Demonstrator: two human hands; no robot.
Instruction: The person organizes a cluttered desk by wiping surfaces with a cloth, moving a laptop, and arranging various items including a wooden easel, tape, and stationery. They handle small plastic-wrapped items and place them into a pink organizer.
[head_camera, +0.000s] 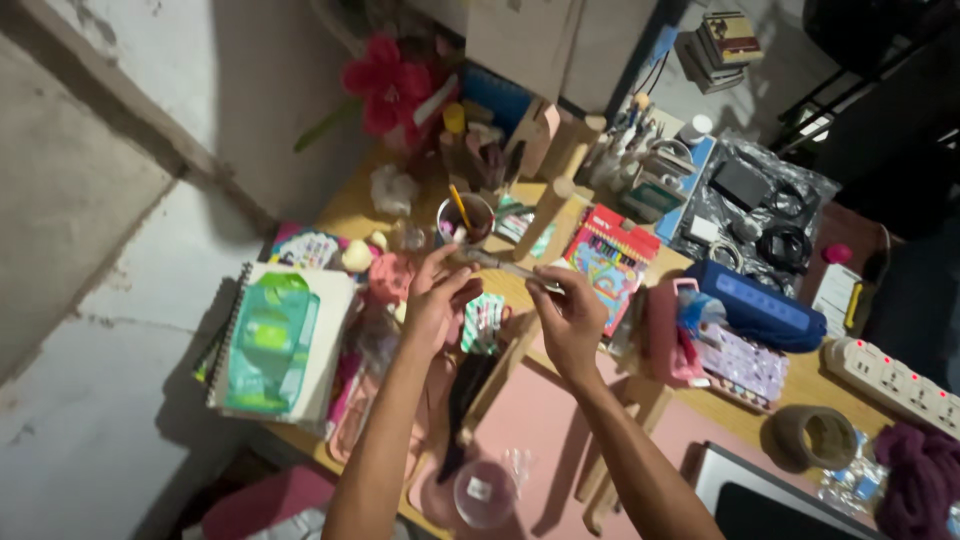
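Note:
Over a cluttered wooden desk (350, 215) both my hands hold one thin stick-like object (505, 265), pale and brush-like. My left hand (437, 292) pinches its far end near a metal cup (465, 217) that holds pencils. My right hand (567, 315) grips its near end, fingers closed around it. Below the hands lie a pink mat (530, 420) and a small patterned card (485, 320). What the stick's tip looks like is too blurred to tell.
A spiral notebook with a green cover sheet (275, 340) lies at left. A coloured-pencil box (612, 255), blue pouch (755, 305), pink case (665, 335), tape roll (810, 438), power strip (895, 380), red flower (385, 85) and wall at left surround the hands.

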